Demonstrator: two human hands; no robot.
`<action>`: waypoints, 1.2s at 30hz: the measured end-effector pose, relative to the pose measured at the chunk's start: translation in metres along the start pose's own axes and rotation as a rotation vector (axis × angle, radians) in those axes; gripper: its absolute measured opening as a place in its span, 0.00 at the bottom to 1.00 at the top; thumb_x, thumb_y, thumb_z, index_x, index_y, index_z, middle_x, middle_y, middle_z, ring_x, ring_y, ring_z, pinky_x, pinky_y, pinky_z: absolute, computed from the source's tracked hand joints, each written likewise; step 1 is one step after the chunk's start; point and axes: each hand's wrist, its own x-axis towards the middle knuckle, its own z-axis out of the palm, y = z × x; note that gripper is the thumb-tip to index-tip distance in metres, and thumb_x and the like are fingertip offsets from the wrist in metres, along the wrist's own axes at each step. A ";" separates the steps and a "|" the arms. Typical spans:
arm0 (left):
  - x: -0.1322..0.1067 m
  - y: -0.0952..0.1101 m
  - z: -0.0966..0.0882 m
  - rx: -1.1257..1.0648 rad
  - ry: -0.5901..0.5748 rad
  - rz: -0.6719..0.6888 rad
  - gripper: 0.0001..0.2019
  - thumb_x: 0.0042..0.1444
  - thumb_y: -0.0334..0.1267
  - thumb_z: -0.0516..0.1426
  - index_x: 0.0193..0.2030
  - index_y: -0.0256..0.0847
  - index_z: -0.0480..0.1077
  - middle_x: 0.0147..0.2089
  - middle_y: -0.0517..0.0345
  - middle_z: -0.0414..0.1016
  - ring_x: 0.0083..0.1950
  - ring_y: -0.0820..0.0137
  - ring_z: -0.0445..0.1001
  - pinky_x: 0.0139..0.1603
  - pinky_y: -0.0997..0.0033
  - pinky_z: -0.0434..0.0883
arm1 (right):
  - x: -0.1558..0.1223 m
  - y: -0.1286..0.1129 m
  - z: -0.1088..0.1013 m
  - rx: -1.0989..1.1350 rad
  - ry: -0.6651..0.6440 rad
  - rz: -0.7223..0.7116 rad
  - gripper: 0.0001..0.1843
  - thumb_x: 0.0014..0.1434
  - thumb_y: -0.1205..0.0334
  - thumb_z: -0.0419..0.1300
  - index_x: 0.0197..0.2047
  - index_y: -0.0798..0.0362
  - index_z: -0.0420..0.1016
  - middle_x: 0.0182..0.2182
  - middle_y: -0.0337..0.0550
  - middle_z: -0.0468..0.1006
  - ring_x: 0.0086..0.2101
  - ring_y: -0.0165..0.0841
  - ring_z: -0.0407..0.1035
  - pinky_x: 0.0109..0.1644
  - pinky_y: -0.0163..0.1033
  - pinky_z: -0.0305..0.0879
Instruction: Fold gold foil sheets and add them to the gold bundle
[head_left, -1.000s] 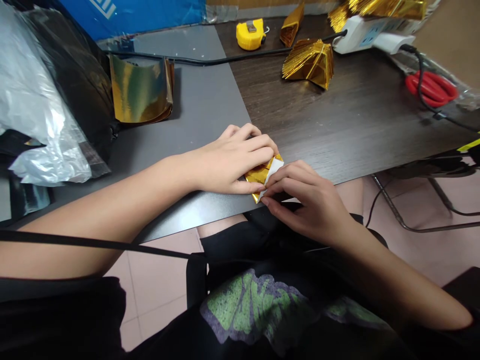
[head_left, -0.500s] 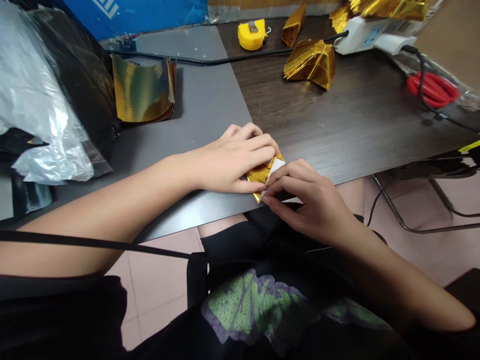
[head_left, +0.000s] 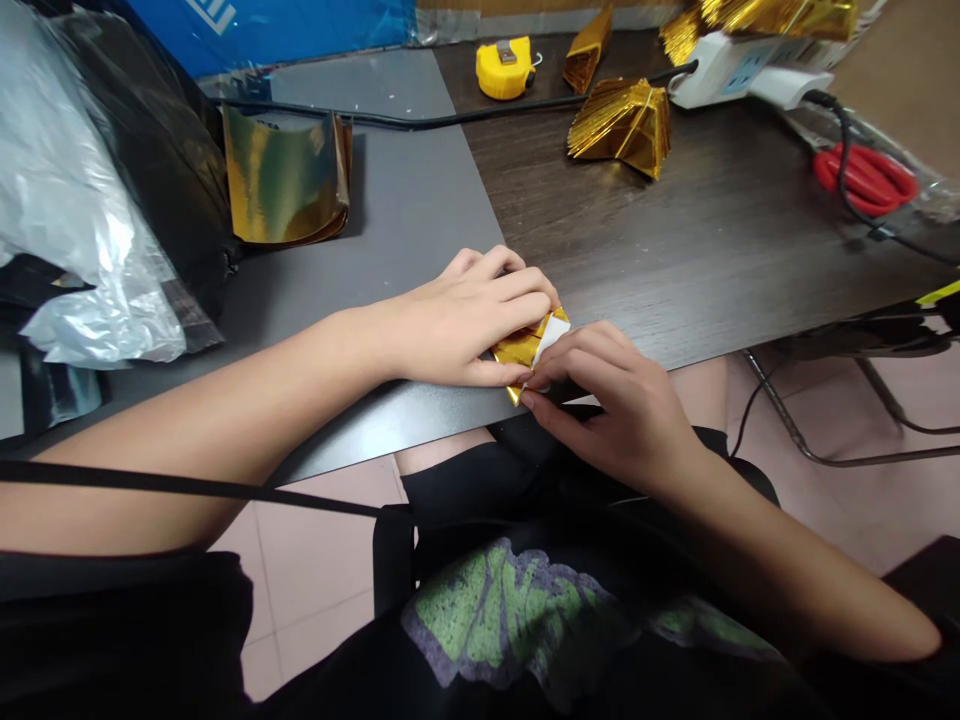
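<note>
A small piece of gold foil paper [head_left: 517, 349], partly folded with a white underside showing on its right side, lies at the front edge of the desk. My left hand [head_left: 469, 325] holds it down, fingers bent over its far part and thumb on its near edge. From the right, my right hand [head_left: 611, 395] pinches the paper's near corner between thumb and fingertips. Both thumbs almost meet there. My fingers hide much of the paper.
Behind are a curved stack of gold sheets [head_left: 289, 180], a fanned gold paper bundle [head_left: 622, 125], a yellow tape measure [head_left: 504, 70] and a black cable [head_left: 420, 124]. Red-handled scissors [head_left: 866, 180] and a white power strip [head_left: 720, 70] lie right; plastic bags [head_left: 97, 200] left.
My right hand has shifted slightly, its index finger drawn down closer to the thumb at the paper's near corner. My left hand stays in place.
</note>
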 end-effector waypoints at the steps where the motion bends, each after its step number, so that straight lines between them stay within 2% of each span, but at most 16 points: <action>1: 0.000 0.000 0.000 -0.003 0.004 0.001 0.22 0.60 0.56 0.52 0.55 0.47 0.69 0.65 0.50 0.68 0.65 0.56 0.59 0.70 0.47 0.60 | -0.001 0.000 0.001 -0.007 0.015 -0.007 0.06 0.63 0.71 0.63 0.38 0.49 0.73 0.35 0.43 0.79 0.39 0.39 0.74 0.44 0.48 0.73; 9: -0.001 -0.001 0.001 0.002 0.008 0.002 0.23 0.61 0.58 0.51 0.56 0.49 0.69 0.65 0.51 0.69 0.65 0.57 0.59 0.69 0.50 0.60 | -0.012 -0.003 0.010 -0.083 0.145 -0.064 0.08 0.62 0.72 0.64 0.40 0.48 0.76 0.37 0.45 0.79 0.43 0.40 0.76 0.48 0.50 0.78; 22: -0.001 0.000 0.000 0.015 0.002 0.004 0.21 0.61 0.56 0.51 0.55 0.49 0.69 0.65 0.51 0.68 0.64 0.57 0.59 0.68 0.50 0.61 | -0.023 -0.002 0.014 -0.146 0.152 -0.155 0.13 0.60 0.73 0.65 0.48 0.50 0.79 0.41 0.48 0.81 0.48 0.44 0.74 0.49 0.54 0.79; 28: -0.001 0.001 0.000 0.035 0.000 0.002 0.21 0.61 0.55 0.52 0.56 0.48 0.69 0.66 0.51 0.68 0.65 0.56 0.60 0.68 0.50 0.61 | -0.036 -0.004 0.017 -0.276 0.098 -0.226 0.22 0.59 0.72 0.67 0.57 0.64 0.73 0.46 0.59 0.78 0.56 0.51 0.70 0.55 0.59 0.78; 32: -0.001 0.003 0.000 0.084 -0.013 0.001 0.21 0.61 0.54 0.52 0.56 0.47 0.69 0.67 0.51 0.67 0.65 0.56 0.60 0.67 0.51 0.61 | -0.039 -0.006 0.016 -0.352 0.075 -0.245 0.22 0.61 0.71 0.65 0.58 0.63 0.73 0.47 0.57 0.79 0.54 0.49 0.72 0.53 0.57 0.80; 36: -0.001 0.006 0.000 0.129 -0.004 0.012 0.21 0.62 0.53 0.51 0.56 0.47 0.69 0.66 0.51 0.68 0.65 0.56 0.61 0.66 0.53 0.61 | -0.044 -0.011 0.016 -0.472 0.040 -0.258 0.25 0.61 0.67 0.65 0.60 0.68 0.72 0.48 0.60 0.80 0.52 0.49 0.73 0.55 0.55 0.79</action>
